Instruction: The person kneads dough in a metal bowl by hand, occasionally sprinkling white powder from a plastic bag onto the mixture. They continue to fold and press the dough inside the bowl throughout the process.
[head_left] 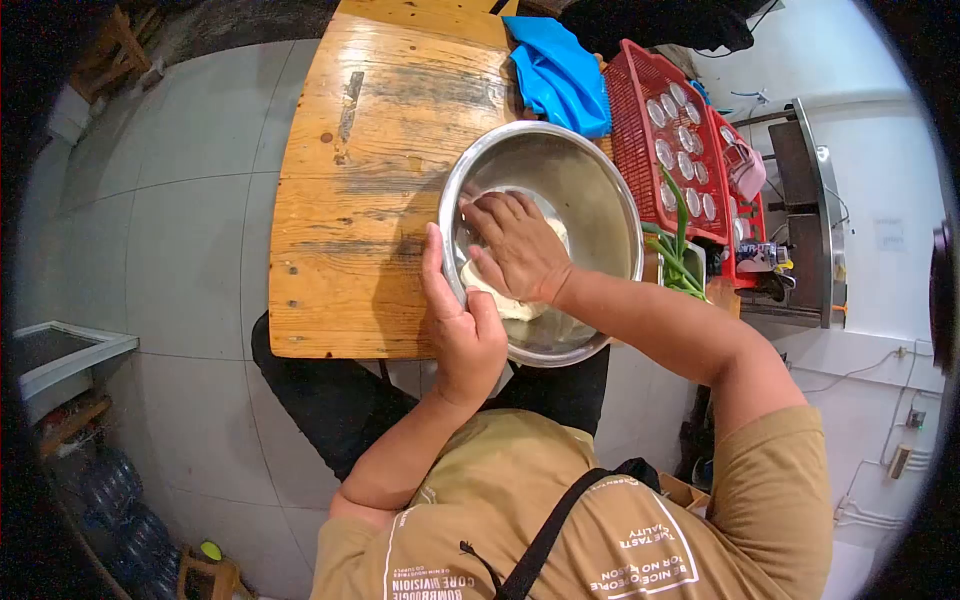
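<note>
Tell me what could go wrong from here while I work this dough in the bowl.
The metal bowl sits at the wooden table's near edge, so it might slip or tip toward your lap if your left hand loosens its hold on the rim. Your right hand is on the dough, which could stick to it. The green stalks lie close beside the bowl, so a sideways shove might knock them.

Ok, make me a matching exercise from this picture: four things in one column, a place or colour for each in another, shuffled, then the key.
Things:
1. left hand
2. dough
3. basket
4. long leaves

Places and colours:
A. green
B. at the rim of the bowl
C. red
D. under the right hand

Pairs: 1-B, 2-D, 3-C, 4-A
</note>
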